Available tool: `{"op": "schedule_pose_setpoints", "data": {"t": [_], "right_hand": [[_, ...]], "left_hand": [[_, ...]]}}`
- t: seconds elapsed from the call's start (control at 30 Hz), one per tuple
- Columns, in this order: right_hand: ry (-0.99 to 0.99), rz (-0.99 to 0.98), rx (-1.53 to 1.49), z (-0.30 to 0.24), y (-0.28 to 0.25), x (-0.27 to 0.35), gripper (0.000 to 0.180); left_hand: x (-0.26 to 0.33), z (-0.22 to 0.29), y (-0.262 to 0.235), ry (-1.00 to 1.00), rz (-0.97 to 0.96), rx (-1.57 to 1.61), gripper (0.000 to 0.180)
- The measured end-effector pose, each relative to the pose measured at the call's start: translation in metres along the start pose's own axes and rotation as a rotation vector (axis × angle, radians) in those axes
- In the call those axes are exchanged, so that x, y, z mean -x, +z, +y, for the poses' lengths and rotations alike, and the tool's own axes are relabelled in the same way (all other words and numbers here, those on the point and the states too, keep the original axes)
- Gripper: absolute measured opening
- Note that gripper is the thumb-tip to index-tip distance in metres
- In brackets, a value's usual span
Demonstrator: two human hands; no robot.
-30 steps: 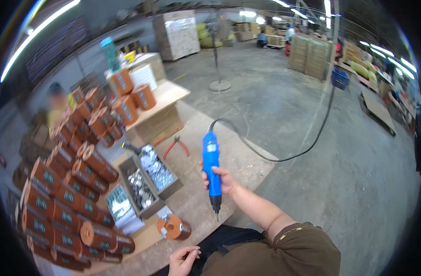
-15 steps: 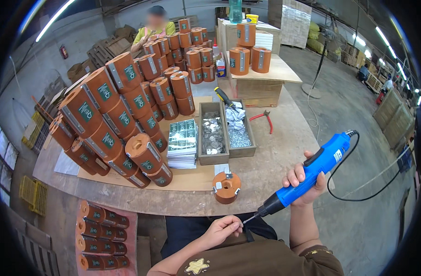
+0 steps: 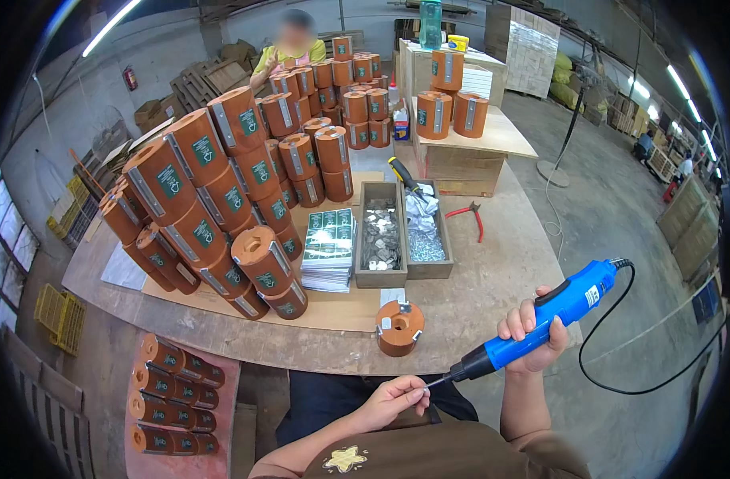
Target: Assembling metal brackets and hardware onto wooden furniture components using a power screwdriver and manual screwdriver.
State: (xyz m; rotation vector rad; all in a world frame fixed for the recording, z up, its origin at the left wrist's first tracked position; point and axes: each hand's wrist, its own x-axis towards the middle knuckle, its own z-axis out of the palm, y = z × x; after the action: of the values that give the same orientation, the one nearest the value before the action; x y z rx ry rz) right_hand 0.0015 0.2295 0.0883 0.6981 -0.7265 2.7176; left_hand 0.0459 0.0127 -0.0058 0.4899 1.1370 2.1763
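Note:
My right hand [image 3: 532,339] is wrapped round a blue electric screwdriver [image 3: 574,294], whose black nose points down and left toward my lap. At the tip of its thin bit [image 3: 438,382], my left hand [image 3: 393,403] is closed in a pinch; whatever small piece lies between finger and thumb is hidden. Beyond the hands, near the table's front edge, a short orange-brown wooden cylinder [image 3: 398,339] with a centre hole stands upright, small metal fittings at its rim.
Stacked orange-brown cylinders [image 3: 201,188] fill the table's left side. A pile of green-and-white cards [image 3: 327,247], wooden trays [image 3: 381,279] of small metal parts and red-handled pliers [image 3: 470,211] lie mid-table. The screwdriver's black cord [image 3: 620,391] loops right. A person [image 3: 289,56] is beyond the stacks.
The view has shifted, so the table and stacks sit farther right in it. The screwdriver is tilted a little flatter. My left fingers still pinch at the bit's tip.

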Motion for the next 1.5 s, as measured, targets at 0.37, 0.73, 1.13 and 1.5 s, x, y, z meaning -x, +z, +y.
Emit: {"op": "schedule_pose_setpoints", "data": {"t": [0.37,0.73,1.13,1.5], "right_hand": [[-0.026,-0.061,0.058,0.002,0.016,-0.011,0.048],[-0.088,-0.211,0.041,0.012,0.016,-0.012,0.05],[-0.038,-0.2,0.078,0.011,0.021,-0.005,0.052],[-0.009,-0.332,0.061,0.006,0.028,-0.008,0.048]], "left_hand": [[0.0,0.009,0.003,0.073,0.153,0.031,0.016],[-0.008,0.01,0.0,0.224,0.178,0.118,0.013],[-0.003,0.004,-0.004,0.124,0.145,0.189,0.01],[0.002,0.013,-0.005,0.02,-0.002,0.009,0.017]]}}
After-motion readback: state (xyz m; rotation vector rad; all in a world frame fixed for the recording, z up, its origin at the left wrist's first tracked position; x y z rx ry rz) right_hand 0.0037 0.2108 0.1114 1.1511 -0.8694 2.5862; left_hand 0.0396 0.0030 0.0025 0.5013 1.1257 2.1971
